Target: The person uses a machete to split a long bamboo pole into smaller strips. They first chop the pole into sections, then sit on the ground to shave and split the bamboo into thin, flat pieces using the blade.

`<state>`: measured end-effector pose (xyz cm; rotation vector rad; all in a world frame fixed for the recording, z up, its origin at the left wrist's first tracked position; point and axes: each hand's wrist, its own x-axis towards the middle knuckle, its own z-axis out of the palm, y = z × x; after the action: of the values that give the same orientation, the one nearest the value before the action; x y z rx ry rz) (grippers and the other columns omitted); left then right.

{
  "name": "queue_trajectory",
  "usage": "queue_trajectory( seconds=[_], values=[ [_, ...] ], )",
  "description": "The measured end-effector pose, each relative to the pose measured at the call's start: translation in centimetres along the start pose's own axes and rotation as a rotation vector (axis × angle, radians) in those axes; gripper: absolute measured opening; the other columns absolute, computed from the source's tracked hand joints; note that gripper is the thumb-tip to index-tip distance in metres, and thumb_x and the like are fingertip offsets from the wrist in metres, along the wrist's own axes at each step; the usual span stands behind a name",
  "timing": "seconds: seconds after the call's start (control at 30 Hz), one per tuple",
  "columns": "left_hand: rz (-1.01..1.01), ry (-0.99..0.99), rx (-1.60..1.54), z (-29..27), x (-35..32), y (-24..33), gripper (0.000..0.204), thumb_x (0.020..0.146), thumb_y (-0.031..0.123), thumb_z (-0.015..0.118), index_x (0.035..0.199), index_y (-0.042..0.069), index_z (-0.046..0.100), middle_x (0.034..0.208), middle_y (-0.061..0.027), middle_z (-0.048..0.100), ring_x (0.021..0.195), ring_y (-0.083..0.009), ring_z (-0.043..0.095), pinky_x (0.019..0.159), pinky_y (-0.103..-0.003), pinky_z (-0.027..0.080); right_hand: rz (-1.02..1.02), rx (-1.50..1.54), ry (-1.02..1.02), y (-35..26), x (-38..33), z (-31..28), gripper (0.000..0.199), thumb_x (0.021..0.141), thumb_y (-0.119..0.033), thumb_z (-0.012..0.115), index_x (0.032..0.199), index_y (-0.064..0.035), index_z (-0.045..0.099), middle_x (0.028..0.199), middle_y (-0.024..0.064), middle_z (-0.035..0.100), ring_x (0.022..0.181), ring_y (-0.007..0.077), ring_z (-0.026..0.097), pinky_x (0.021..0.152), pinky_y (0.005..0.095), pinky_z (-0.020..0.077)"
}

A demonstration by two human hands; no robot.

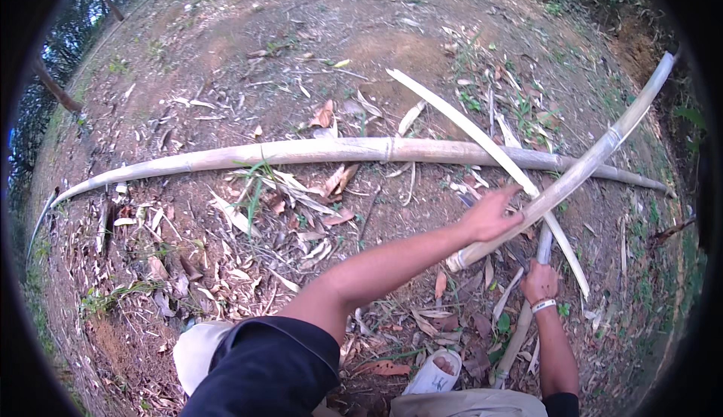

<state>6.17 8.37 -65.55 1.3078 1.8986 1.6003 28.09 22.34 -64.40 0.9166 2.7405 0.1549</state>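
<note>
Bamboo pole [587, 162] at 3 o'clock, far end twd 2. L hand [493, 217] on it, can't tell how tight; R hand [541, 283] at 4, grip round pale shaft [544, 244]. Best: steady pole, L fingers clear.

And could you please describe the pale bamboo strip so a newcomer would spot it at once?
Start from the long bamboo pole spanning the picture from left to right. Over its right half, the pale strip slants from upper left to lower right, also crossing the shorter pole near the left hand. It is narrower and more whitish than those two rounded poles.
</note>
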Motion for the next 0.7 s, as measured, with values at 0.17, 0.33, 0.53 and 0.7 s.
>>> queue_trajectory(
  seconds=[0.17,0.33,0.53,0.7],
  values=[
    [-0.203,-0.130,0.300,8.5,-0.4,5.6,0.105,0.076,0.039,0.077,0.147,-0.008,0.016,0.139,-0.0316,0.042,0.131,-0.0422,0.042,0.109,-0.048,0.037,-0.021,-0.004,0.077,-0.4,-1.0,2.2,0.020,0.065,-0.008,0.070,0.084,-0.0036,0.072,0.074,0.0202,0.069,0.073,0.0383,0.069,0.070,0.0475,0.0557],
    [-0.311,-0.216,0.550,10.4,-0.4,1.3,0.072,0.084,0.025,0.066,0.138,-0.007,0.030,0.126,-0.0297,0.052,0.111,-0.0397,0.059,0.093,-0.048,0.049,-0.078,-0.040,-0.022,-2.5,-0.7,1.3,0.015,0.072,-0.012,0.064,0.083,-0.0041,0.071,0.078,0.0199,0.070,0.076,0.0351,0.071,0.070,0.0443,0.0563],
    [-0.301,-0.166,0.454,12.0,-2.4,-3.9,0.036,0.088,0.012,0.056,0.115,-0.006,0.041,0.111,-0.0301,0.057,0.093,-0.0431,0.065,0.082,-0.050,0.053,-0.003,0.207,-0.111,-2.4,-2.2,5.2,0.020,0.069,-0.014,0.065,0.084,-0.0014,0.071,0.088,0.0271,0.069,0.086,0.0438,0.068,0.081,0.0507,0.0541],
    [-0.246,-0.057,0.307,8.2,-4.3,-3.9,0.034,0.088,0.011,0.054,0.113,-0.003,0.036,0.107,-0.0345,0.052,0.095,-0.0510,0.058,0.083,-0.058,0.048,0.028,0.354,-0.175,-4.3,-2.3,6.0,0.022,0.071,-0.012,0.062,0.086,0.0008,0.071,0.091,0.0279,0.068,0.091,0.0449,0.066,0.086,0.0510,0.0525]
  ],
)
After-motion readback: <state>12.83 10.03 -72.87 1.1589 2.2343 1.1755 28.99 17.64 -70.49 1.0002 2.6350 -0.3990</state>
